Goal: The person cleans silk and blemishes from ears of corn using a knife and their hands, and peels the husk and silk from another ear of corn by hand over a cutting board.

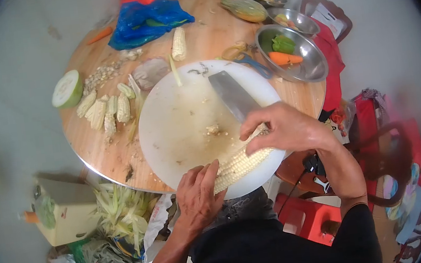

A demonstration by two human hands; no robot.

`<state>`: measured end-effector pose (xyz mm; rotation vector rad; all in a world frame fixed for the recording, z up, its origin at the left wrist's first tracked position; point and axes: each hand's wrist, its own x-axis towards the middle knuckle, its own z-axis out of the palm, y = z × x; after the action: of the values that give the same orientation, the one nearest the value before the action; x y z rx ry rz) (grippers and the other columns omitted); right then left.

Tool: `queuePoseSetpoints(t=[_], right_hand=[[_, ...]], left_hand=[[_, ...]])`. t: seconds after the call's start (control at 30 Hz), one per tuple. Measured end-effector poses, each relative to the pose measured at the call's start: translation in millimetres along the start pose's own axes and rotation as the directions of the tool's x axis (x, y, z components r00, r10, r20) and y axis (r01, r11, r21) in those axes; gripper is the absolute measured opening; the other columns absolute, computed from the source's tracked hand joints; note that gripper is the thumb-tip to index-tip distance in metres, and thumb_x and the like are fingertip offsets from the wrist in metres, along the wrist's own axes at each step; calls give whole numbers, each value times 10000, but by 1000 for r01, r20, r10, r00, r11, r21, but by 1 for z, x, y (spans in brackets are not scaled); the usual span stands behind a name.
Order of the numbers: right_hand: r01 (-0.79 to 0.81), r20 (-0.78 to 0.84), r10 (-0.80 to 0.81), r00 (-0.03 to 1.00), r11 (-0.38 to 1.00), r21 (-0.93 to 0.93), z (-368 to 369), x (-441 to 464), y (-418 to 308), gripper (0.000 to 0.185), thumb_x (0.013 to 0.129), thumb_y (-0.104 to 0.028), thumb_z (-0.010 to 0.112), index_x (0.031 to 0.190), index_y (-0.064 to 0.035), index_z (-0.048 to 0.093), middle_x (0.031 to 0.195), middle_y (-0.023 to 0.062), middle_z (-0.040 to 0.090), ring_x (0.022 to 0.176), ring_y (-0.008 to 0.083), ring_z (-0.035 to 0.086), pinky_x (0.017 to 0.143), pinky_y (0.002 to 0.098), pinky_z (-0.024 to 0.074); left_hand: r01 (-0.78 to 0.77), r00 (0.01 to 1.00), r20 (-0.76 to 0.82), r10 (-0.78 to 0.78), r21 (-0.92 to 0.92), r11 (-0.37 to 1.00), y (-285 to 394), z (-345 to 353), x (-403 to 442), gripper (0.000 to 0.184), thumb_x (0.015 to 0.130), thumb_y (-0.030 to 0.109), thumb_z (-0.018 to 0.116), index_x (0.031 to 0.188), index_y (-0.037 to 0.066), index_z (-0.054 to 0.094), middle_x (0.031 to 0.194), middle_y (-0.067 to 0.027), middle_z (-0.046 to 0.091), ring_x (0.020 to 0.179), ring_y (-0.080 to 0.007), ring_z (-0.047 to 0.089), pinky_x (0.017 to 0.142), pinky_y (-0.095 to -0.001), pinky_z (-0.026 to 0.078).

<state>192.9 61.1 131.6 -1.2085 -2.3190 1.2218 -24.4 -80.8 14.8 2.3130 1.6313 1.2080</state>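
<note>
A pale ear of corn point(241, 168) lies slantwise over the near edge of the round white cutting board point(167, 121). My left hand point(199, 190) is closed around its lower left end. At the upper right end, my right hand point(289, 128) curls its thumb and fingers over the corn's tip. Beyond my right hand, a cleaver point(233, 94) rests flat on the board; its handle is hidden behind that hand. Small corn scraps point(213, 129) sit near the board's middle.
Corn pieces point(98, 112) and a cut gourd point(67, 89) lie left on the wooden table point(106, 157). Another corn cob point(178, 44) and a blue bag point(142, 24) are behind. Scissors point(252, 63) and a steel bowl point(313, 66) with a carrot point(285, 58) stand right. Husks point(123, 210) are below left.
</note>
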Motion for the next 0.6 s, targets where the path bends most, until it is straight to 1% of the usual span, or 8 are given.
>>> queuePoseSetpoints(t=[0.03, 0.17, 0.2, 0.27, 0.3, 0.37, 0.47, 0.6], right_hand=[[98, 49, -95, 994, 993, -69, 5, -1, -2, 270, 836, -235, 778, 928, 18, 755, 908, 173, 747, 775, 230, 721, 786, 371, 560], [-7, 144, 5, 990, 1000, 9, 11, 8, 9, 326, 822, -298, 784, 949, 1, 762, 874, 176, 755, 801, 287, 732, 764, 352, 550], [-8, 144, 6, 990, 1000, 11, 12, 9, 8, 326, 822, -298, 784, 949, 1, 762, 874, 176, 755, 801, 287, 732, 764, 352, 550], [-178, 70, 187, 980, 977, -113, 13, 11, 2, 227, 858, -164, 795, 987, 21, 762, 868, 116, 752, 831, 148, 686, 766, 299, 529], [-180, 71, 188, 980, 977, -112, 13, 11, 4, 227, 858, -164, 795, 987, 21, 762, 868, 116, 752, 831, 148, 686, 766, 299, 529], [-44, 58, 39, 998, 996, 81, 11, 9, 6, 272, 850, -264, 762, 933, -6, 773, 834, 176, 738, 745, 222, 702, 732, 341, 535], [163, 255, -148, 956, 986, -39, 20, 10, 11, 258, 858, -254, 754, 909, -2, 773, 843, 192, 735, 750, 233, 705, 724, 357, 535], [24, 289, -35, 957, 999, 41, 30, 8, 11, 226, 883, -194, 772, 968, 15, 762, 835, 97, 686, 782, 216, 657, 755, 364, 514]], left_hand=[[-9, 1000, 14, 9, 10, 1000, -1, 1, 0, 924, 580, 62, 872, 1414, 37, 473, 1137, -142, 665, 1007, -333, 639, 822, -430, 523], [-46, 999, 13, 46, 17, 999, -3, 2, -1, 915, 568, 66, 858, 1405, 31, 489, 1158, -130, 660, 1010, -323, 634, 825, -422, 518], [-54, 998, 26, 53, 9, 999, -4, 2, -1, 803, 587, 85, 856, 1332, 52, 555, 1131, -137, 679, 1021, -338, 636, 843, -439, 521], [-61, 997, 39, 61, 1, 998, -4, 2, -1, 692, 607, 104, 854, 1258, 73, 622, 1103, -145, 699, 1033, -354, 638, 861, -455, 524], [-83, 996, 35, 83, -8, 997, -4, 2, 0, 718, 589, 97, 852, 1265, 70, 611, 1109, -138, 695, 1030, -354, 637, 855, -457, 525], [-104, 994, 30, 104, -17, 994, -5, 2, 2, 743, 572, 90, 850, 1272, 68, 601, 1114, -131, 692, 1028, -355, 636, 849, -459, 526], [-147, 989, 26, 147, -5, 989, -6, 4, 2, 884, 563, 50, 811, 1394, 20, 510, 1170, -105, 656, 1025, -299, 621, 825, -409, 513], [-169, 985, 44, 168, 14, 986, -6, 6, -1, 794, 550, 71, 818, 1306, 42, 580, 1146, -99, 673, 1025, -319, 625, 840, -430, 518]])
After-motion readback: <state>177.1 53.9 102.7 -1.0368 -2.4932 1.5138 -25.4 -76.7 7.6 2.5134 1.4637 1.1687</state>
